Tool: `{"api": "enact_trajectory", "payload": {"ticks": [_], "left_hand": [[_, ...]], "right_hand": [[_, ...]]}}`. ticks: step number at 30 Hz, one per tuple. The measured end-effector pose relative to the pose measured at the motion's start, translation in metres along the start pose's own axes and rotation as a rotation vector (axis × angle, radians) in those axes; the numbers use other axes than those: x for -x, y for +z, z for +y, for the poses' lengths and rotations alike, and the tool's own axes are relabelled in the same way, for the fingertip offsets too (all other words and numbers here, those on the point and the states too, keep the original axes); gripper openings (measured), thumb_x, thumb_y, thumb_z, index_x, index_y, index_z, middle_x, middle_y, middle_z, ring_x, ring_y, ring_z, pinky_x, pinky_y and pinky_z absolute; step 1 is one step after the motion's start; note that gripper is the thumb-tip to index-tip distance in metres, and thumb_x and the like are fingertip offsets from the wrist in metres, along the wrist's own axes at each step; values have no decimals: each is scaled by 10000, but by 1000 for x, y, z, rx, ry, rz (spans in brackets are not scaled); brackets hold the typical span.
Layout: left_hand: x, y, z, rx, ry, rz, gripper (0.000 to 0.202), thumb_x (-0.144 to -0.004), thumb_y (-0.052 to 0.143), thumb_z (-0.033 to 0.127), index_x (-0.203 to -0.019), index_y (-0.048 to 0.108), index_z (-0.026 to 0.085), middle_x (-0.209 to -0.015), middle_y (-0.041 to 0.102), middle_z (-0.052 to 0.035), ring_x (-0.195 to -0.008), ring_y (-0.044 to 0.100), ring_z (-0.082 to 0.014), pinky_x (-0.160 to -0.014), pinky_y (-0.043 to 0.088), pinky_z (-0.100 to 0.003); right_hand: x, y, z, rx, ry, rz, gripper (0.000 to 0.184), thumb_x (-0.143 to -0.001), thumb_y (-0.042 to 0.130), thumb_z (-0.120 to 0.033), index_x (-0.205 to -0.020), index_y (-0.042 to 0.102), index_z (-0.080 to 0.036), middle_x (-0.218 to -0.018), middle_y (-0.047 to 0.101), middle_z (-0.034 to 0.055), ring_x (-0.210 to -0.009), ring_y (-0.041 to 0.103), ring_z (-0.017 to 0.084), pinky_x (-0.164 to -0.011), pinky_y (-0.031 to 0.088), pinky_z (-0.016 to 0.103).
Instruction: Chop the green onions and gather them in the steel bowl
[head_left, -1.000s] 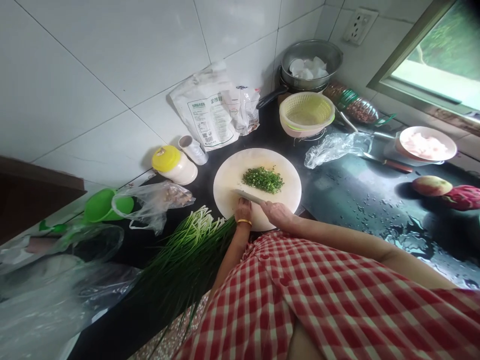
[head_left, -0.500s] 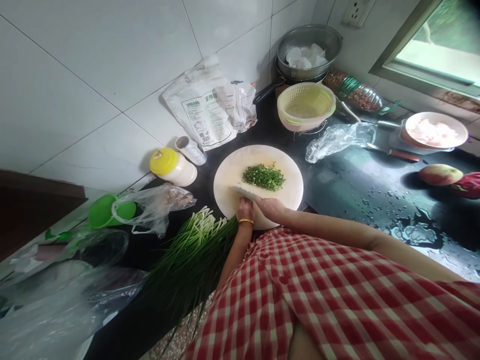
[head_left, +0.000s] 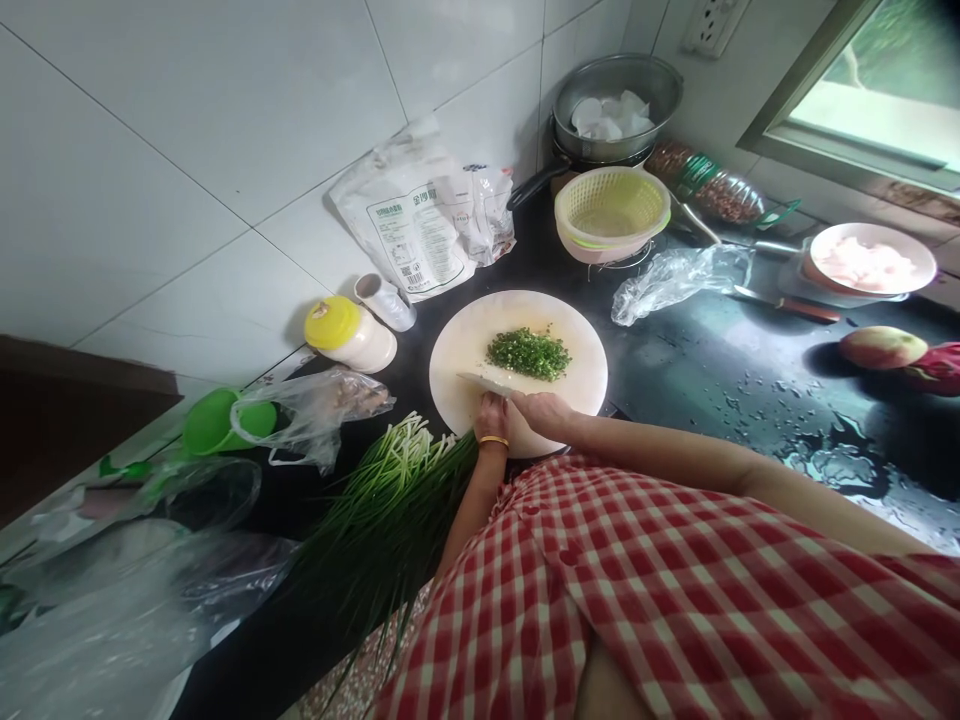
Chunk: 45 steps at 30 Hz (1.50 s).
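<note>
On a round white cutting board lies a heap of finely chopped green onion. My right hand is closed round the handle of a kitchen knife, whose blade points left, low over the board in front of the heap. Close beside the blade, my left hand, with a yellow bracelet at the wrist, is curled on the board. Dark green stalks run up to it from the lower left; their ends under its fingers are hidden. More long green onions lie left of the board, white ends toward it.
Behind the board stand a flour bag, a plastic-wrap roll and a yellow-lidded jar. A yellow colander and metal bowl are at the back. Rightward lie a plastic bag, another knife and fruit.
The view has shifted very slightly. Both hands and the knife stay in nearly the same place on the board, and the chopped heap looks the same.
</note>
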<state>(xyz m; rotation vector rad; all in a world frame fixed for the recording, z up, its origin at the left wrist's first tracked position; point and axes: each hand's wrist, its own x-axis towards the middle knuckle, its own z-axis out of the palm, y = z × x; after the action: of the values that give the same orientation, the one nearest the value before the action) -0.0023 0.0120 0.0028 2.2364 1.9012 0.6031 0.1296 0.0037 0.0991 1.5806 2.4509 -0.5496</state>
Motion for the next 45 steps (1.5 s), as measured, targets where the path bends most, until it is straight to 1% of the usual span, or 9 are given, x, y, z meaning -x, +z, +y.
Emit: {"api": "enact_trajectory", "payload": {"ticks": [6, 11, 14, 20, 24, 30, 36, 42, 45], "left_hand": [[-1, -1, 0, 21, 13, 12, 171, -842, 481, 120, -911, 623, 186, -955, 632, -70, -910, 565, -174, -826, 478, -293], [0, 2, -3, -11, -9, -9, 152, -832, 480, 120, -844, 624, 167, -858, 623, -84, -862, 570, -193, -793, 480, -315], [0, 4, -4, -4, -6, 7, 162, -837, 468, 121, -840, 622, 170, -862, 620, -84, -864, 570, -191, -795, 477, -315], [-1, 4, -2, 24, 0, 15, 149, -844, 473, 120, -872, 605, 181, -901, 621, -76, -872, 566, -180, -797, 468, -301], [-1, 5, -2, -3, -29, 25, 137, -834, 474, 117, -824, 602, 165, -849, 614, -83, -854, 570, -194, -787, 469, -316], [-1, 3, -1, 23, -21, 22, 140, -855, 453, 126, -858, 584, 175, -921, 610, -76, -882, 566, -174, -806, 465, -295], [-3, 0, 0, 6, -31, -11, 142, -849, 455, 150, -881, 592, 170, -926, 600, -98, -917, 551, -202, -821, 464, -318], [8, -18, 0, -42, 125, -82, 250, -866, 446, 197, -1075, 584, 195, -1044, 601, -98, -956, 531, -212, -846, 449, -336], [12, -18, -2, -49, 128, -74, 301, -888, 417, 228, -1152, 557, 191, -1087, 592, -101, -959, 533, -207, -852, 447, -331]], "right_hand": [[5, -8, 5, 30, -31, -3, 315, -876, 294, -109, -1116, 496, -82, -815, 661, 129, -730, 614, 196, -574, 355, 280], [5, -10, -3, -1, -3, -23, 355, -890, 273, -125, -1183, 472, -103, -828, 666, 123, -747, 624, 201, -588, 378, 287], [0, -10, -2, 6, -18, -31, 377, -893, 269, -135, -1224, 446, -101, -863, 670, 131, -767, 624, 201, -596, 385, 289], [5, -15, 5, 32, -30, -29, 314, -862, 329, -119, -1132, 487, -90, -815, 661, 124, -762, 625, 202, -589, 379, 275], [3, -13, 1, 11, -21, -39, 330, -866, 322, -115, -1156, 480, -94, -833, 664, 127, -780, 626, 205, -607, 385, 280], [4, -15, 3, 33, -12, -25, 326, -856, 329, -107, -1139, 488, -83, -829, 663, 132, -784, 628, 209, -598, 382, 275], [4, -16, -3, 18, 11, -59, 338, -846, 358, -92, -1160, 481, -73, -848, 663, 140, -810, 631, 214, -614, 391, 274], [0, -11, 0, 39, 1, -18, 362, -833, 354, -87, -1175, 474, -82, -860, 673, 134, -808, 629, 211, -597, 375, 272], [-1, -10, 7, 48, -20, 17, 359, -818, 362, -81, -1155, 486, -89, -852, 674, 128, -793, 625, 206, -590, 367, 267]]}}
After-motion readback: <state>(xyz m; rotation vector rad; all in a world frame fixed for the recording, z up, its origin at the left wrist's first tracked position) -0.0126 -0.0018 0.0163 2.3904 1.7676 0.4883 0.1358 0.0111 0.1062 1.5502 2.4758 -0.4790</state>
